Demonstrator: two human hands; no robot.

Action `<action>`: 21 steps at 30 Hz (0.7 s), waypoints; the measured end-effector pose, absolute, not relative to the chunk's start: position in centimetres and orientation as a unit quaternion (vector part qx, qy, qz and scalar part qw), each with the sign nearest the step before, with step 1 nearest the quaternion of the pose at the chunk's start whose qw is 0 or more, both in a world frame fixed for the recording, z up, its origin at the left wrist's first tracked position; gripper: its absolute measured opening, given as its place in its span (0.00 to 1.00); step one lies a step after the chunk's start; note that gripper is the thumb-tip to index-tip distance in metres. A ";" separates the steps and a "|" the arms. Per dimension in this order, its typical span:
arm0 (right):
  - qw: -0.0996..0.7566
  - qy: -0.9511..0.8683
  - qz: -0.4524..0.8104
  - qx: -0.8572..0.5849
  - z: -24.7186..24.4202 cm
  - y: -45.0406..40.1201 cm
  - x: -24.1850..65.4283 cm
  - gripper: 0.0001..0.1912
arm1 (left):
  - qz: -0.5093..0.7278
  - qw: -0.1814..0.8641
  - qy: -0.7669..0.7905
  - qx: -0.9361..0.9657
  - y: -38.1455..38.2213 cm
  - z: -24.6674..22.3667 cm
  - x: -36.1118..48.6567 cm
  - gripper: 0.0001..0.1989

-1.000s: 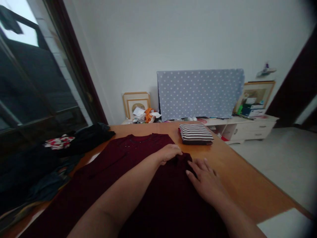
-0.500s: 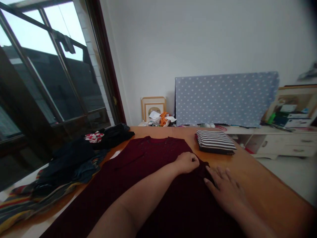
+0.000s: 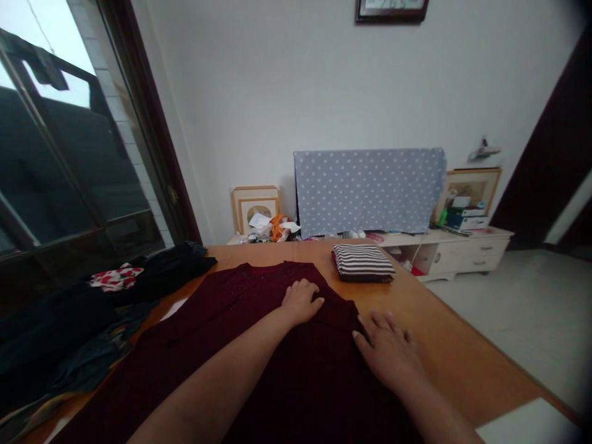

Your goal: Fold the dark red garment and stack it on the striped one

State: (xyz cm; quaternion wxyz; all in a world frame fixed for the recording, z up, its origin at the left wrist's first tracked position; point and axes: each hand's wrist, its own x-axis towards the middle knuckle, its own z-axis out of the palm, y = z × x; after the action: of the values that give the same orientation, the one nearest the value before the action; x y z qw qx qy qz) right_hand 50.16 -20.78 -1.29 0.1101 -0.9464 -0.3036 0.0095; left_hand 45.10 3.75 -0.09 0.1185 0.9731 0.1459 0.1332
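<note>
A dark maroon garment [image 3: 240, 345] lies spread flat on the wooden table [image 3: 444, 345], neckline toward the far side. My left hand [image 3: 301, 301] rests on its upper middle, fingers curled and pinching a fold of the cloth. My right hand [image 3: 387, 353] lies flat, fingers spread, on the garment's right edge where it meets the table. Both forearms reach in from the bottom of the view.
A folded black-and-white striped garment [image 3: 363, 262] sits at the table's far right. A heap of dark clothes [image 3: 92, 302] with a red-and-white piece covers the left side. Beyond stand a dotted blue board [image 3: 370, 185], picture frames and a low white cabinet [image 3: 457, 250].
My left hand has slid left and further onto the garment, drawing the fold with it. My right hand stays flat at the right edge. The head view swung left, then back.
</note>
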 end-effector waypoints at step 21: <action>0.157 -0.419 0.131 -0.885 1.4 -20.4 48.3 0.33 | 0.045 0.068 0.237 0.968 11.6 -2.0 54.7 0.47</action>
State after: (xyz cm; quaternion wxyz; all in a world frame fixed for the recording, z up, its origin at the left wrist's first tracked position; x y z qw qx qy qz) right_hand 48.27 -20.36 1.43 0.1573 -0.8848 -0.4185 0.1312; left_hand 54.68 11.60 -2.00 0.0678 0.9682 0.2368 0.0450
